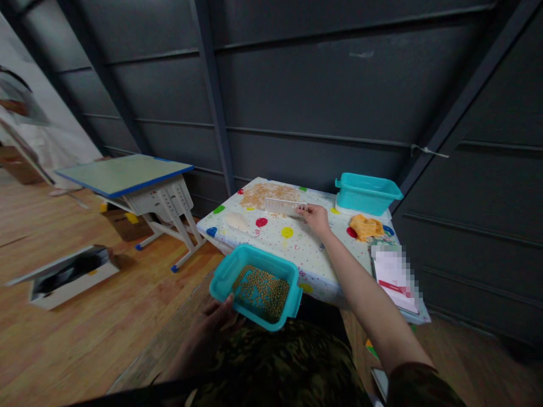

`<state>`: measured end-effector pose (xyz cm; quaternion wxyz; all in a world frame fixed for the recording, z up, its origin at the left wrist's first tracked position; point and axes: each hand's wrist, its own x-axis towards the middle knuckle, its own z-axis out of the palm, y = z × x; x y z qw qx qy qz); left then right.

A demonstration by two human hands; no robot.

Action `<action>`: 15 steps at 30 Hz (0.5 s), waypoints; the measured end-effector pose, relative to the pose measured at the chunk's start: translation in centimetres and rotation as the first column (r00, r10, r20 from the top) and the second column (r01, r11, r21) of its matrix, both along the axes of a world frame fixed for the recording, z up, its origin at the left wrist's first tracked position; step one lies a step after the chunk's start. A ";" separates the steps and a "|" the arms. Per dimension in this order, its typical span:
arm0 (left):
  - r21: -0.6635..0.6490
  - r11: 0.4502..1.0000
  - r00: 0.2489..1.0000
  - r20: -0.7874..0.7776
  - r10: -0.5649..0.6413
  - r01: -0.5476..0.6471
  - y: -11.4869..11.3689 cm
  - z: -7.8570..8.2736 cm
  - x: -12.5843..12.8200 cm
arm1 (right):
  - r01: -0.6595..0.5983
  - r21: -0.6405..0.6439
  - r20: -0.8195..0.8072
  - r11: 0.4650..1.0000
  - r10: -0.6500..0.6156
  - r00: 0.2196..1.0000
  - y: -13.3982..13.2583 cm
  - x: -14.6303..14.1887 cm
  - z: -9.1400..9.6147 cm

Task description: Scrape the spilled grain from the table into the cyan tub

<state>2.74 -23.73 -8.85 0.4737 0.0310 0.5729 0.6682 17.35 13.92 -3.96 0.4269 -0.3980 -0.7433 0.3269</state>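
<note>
My left hand [221, 316] grips the near left rim of a teal plastic basin [258, 252], thumb over the edge. Small round yellow beans [265, 287], which look like soybeans, cover part of its bottom. The basin is held low, in front of the table's near edge. Over the table, my right hand [314, 217] pinches the right end of a translucent flat scraper [283, 206], set on its long edge. Just beyond the scraper lies a spread of beans and pale crumbs [265, 194]. A whitish flat patch [236, 221], which I cannot identify, is nearer on the left.
The table has a balloon-print cloth [278, 249]. At its back right stands a second teal basin [368, 193], with an orange cloth [365, 227] before it and a tablet-like panel [394, 277] nearer me. Left are a school desk [127, 172], an open box [74, 277] and a person [31, 121].
</note>
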 end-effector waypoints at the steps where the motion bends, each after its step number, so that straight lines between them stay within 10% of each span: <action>1: 0.001 1.000 1.000 -0.015 -0.025 0.025 -0.1 0.3 -0.1 | -0.001 0.004 0.011 1.000 0.001 1.000 0.0 0.0 0.0; 15: 0.123 0.975 0.974 -0.110 0.200 -0.186 0.0 -1.1 -2.7 | -0.053 -0.049 -0.032 0.997 0.051 0.998 -0.3 -0.5 0.3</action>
